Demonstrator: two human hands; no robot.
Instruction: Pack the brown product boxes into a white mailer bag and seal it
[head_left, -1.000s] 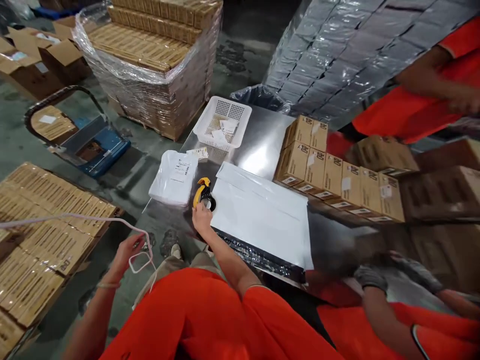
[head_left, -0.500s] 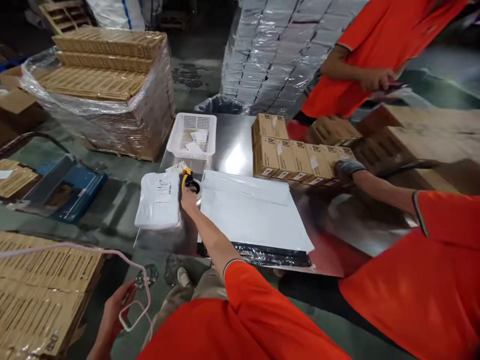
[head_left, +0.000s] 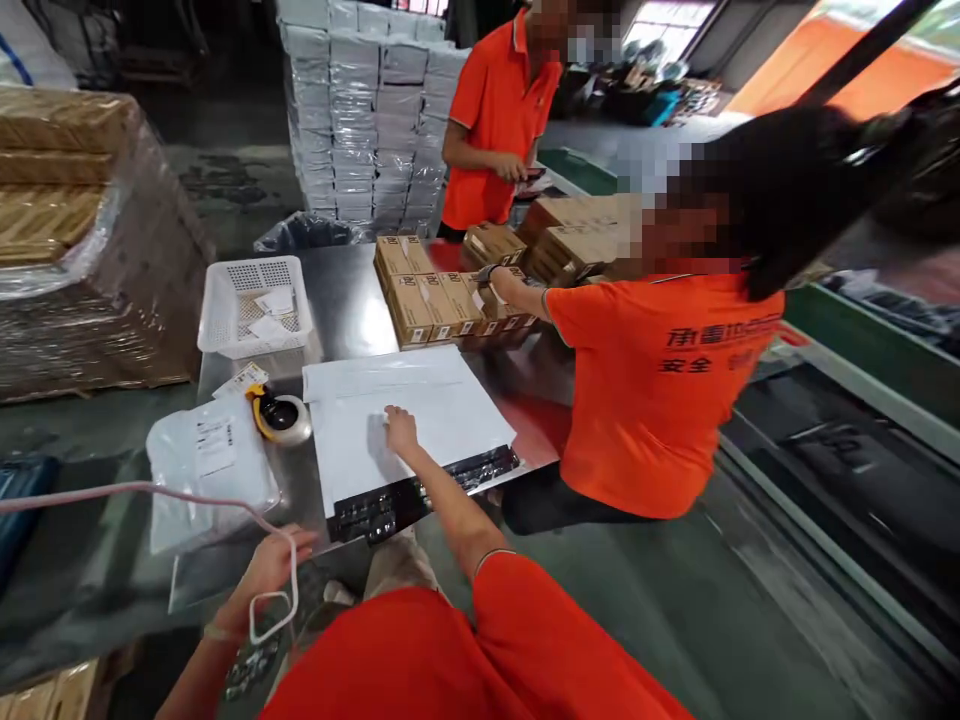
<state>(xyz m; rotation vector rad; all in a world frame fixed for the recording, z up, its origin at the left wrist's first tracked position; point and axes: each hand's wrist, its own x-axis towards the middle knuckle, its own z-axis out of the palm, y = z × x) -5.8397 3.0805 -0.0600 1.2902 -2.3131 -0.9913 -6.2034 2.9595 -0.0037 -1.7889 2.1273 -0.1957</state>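
My right hand (head_left: 403, 430) is over the stack of white mailing bags (head_left: 420, 385), its fingers drawn together; whether something small is pinched in them I cannot make out. Near the table's front edge is my left hand (head_left: 279, 560), fingers loosely stretched, with nothing seen in them. A pale pink cord (head_left: 150, 487) passes in front of that hand and ends in a squarish loop. Left of the bags, a yellow-and-black tape dispenser (head_left: 264, 408) with a clear roll lies beside a plastic-wrapped pile (head_left: 214, 470) that bears a printed label.
A white basket (head_left: 208, 305) holding papers stands on the metal table (head_left: 330, 290). Brown cartons (head_left: 411, 312) stand at its back right. A co-worker in orange (head_left: 645, 400) reaches to them; another person (head_left: 495, 130) stands behind. A wrapped pallet (head_left: 112, 330) is at left.
My right hand has left the tape dispenser and moved right onto the mailing bags. My left hand has risen toward the table edge. The view has turned to the right.
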